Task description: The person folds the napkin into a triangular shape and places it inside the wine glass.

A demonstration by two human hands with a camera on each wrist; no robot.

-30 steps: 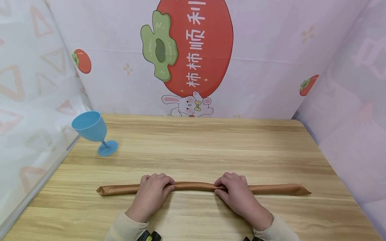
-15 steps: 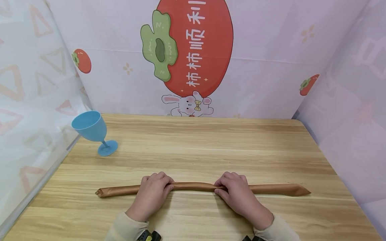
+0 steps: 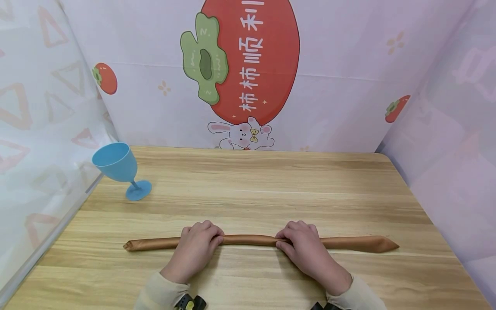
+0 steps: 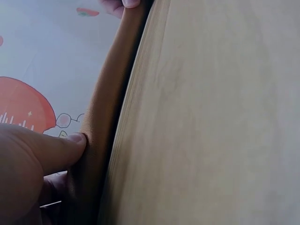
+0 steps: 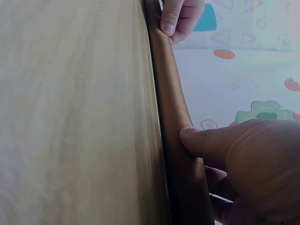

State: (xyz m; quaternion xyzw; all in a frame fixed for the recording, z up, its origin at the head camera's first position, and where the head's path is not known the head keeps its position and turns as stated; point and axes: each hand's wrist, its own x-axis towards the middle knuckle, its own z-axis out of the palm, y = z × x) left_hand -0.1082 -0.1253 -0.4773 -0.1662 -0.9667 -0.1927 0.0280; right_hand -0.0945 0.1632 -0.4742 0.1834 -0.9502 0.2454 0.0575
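A brown satin-like cloth (image 3: 249, 240), rolled into a long thin strip, lies left to right across the table. My left hand (image 3: 198, 249) pinches it left of the middle, thumb in front and fingers behind. On the other side my right hand (image 3: 304, 249) pinches the roll the same way. Between the hands the strip runs nearly straight. Its left end shows folded layers, while the right end flattens to a point. Both wrist views show a thumb pressed on the rolled cloth (image 4: 105, 89) close over the table surface.
A blue plastic goblet (image 3: 116, 162) stands at the back left of the wooden table (image 3: 263, 185). A printed curtain (image 3: 333, 86) hangs behind the table's back edge, and similar sheets close off both sides.
Both hands keep their places on the roll. The cloth's left end dipped slightly toward the front half a second ago and is now a little higher again.
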